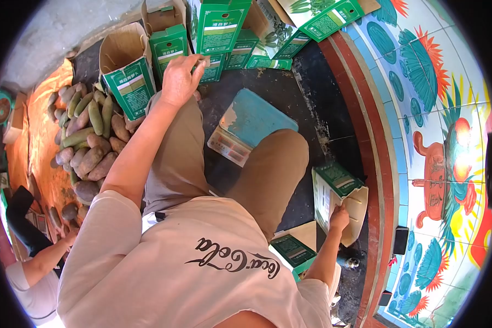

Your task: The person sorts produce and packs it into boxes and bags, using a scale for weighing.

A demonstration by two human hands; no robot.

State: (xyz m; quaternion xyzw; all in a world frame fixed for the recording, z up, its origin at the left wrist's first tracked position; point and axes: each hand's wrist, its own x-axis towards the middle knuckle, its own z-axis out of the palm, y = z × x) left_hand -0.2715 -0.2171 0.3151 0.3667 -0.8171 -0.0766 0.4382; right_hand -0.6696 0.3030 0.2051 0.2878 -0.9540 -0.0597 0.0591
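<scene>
My left hand [181,81] is raised in front of the standing green cartons, its fingers pinched round something small that I cannot make out. Just beyond it rises a tall green carton [220,27]. On the right, my right hand [340,217] grips the edge of an open green and white box [339,183] with brown cardboard flaps. A blue-topped scale [259,121] with a worn pale front panel lies on the dark floor between my knees.
Green and reddish radishes [90,136] are heaped on an orange sheet [34,147] at the left. An open carton [127,76] stands beside them. Another person's arm [46,259] reaches in from the lower left. A painted tile wall [421,136] curves along the right.
</scene>
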